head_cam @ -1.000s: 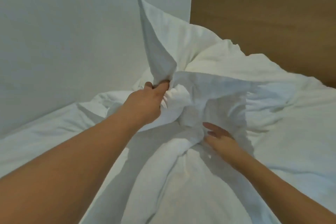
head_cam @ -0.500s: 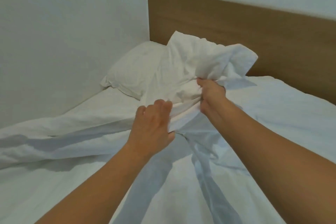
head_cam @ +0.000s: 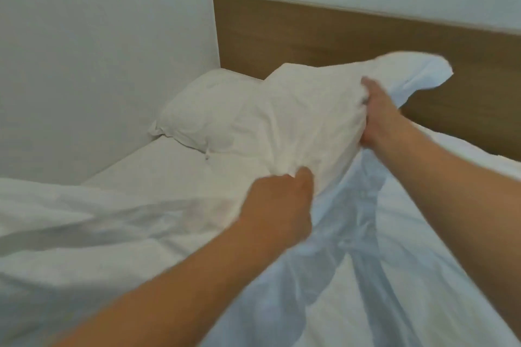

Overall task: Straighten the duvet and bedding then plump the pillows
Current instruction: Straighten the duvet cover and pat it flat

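A white duvet [head_cam: 304, 121] is bunched and lifted over the middle of the bed, its far corner flapping near the headboard. My left hand [head_cam: 279, 205] grips its near edge from above. My right hand [head_cam: 377, 113] grips the bunched cloth farther up and to the right. A white pillow [head_cam: 203, 110] lies flat at the bed's head on the left, partly covered by the raised duvet. More of the duvet [head_cam: 70, 220] lies rumpled across the left side of the mattress.
A wooden headboard [head_cam: 338, 36] runs along the far side. A white wall [head_cam: 98, 51] borders the bed on the left. The white fitted sheet [head_cam: 158, 166] shows between pillow and duvet.
Both hands have carried the bunched duvet up and to the right, toward the headboard. The hands are now farther apart, and the pillow on the left is more exposed.
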### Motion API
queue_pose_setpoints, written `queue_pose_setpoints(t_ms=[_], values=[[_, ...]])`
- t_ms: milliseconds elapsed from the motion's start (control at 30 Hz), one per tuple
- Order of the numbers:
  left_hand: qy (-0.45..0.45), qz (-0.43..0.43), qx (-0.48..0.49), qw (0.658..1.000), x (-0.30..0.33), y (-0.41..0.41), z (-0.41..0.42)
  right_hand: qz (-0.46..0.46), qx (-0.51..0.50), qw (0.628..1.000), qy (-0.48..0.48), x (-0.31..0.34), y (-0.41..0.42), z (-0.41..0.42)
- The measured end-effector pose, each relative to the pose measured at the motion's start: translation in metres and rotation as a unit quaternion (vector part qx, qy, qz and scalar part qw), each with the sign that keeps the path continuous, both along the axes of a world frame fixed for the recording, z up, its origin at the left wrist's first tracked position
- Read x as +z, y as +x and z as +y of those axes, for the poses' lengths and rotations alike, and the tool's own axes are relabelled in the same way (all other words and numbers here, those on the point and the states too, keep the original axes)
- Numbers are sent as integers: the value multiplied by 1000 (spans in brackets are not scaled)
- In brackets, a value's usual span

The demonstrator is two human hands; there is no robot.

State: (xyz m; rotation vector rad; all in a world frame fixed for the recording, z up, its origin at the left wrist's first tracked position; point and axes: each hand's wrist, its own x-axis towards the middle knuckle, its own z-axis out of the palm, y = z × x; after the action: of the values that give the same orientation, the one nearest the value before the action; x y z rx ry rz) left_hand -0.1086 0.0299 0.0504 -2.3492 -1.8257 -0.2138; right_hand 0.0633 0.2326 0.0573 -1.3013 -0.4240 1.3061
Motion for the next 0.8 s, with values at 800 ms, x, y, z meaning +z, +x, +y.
queue_pose_setpoints(t_ms=[800], values=[[-33, 101, 311, 944, -49, 39, -244, 96, 18, 991, 88, 2, 111, -229]])
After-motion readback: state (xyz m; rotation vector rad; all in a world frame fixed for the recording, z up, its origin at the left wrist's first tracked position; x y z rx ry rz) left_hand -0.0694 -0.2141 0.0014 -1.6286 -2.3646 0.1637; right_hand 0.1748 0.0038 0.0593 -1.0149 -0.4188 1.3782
